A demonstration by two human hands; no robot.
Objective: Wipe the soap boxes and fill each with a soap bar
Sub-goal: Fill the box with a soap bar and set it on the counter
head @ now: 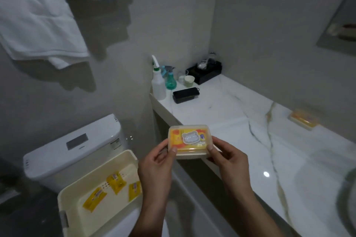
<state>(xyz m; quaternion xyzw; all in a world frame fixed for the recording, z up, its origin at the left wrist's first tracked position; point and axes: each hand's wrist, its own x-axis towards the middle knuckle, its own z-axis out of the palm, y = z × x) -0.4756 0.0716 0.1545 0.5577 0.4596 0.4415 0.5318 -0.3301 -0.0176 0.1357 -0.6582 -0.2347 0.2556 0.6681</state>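
While both hands hold it above the near table (240, 102) edge, the closed soap box (189, 141) shows an orange bar inside. Left hand (156, 167) and right hand (228, 159) each pinch an end in a narrow grip. A second box (303, 119), apparently filled, sits far right. Three wrapped bars (115, 183) lie in the cream bin (71, 215), left.

1. The soap box (189, 141), held between the left hand (157, 167) and the right hand (228, 161), bears a pale bear-shaped sticker with a line of letters too blurred to read.
2. The yellow soap packets (116, 183) in the basket (77, 194) below the left hand carry small labels, also unreadable.
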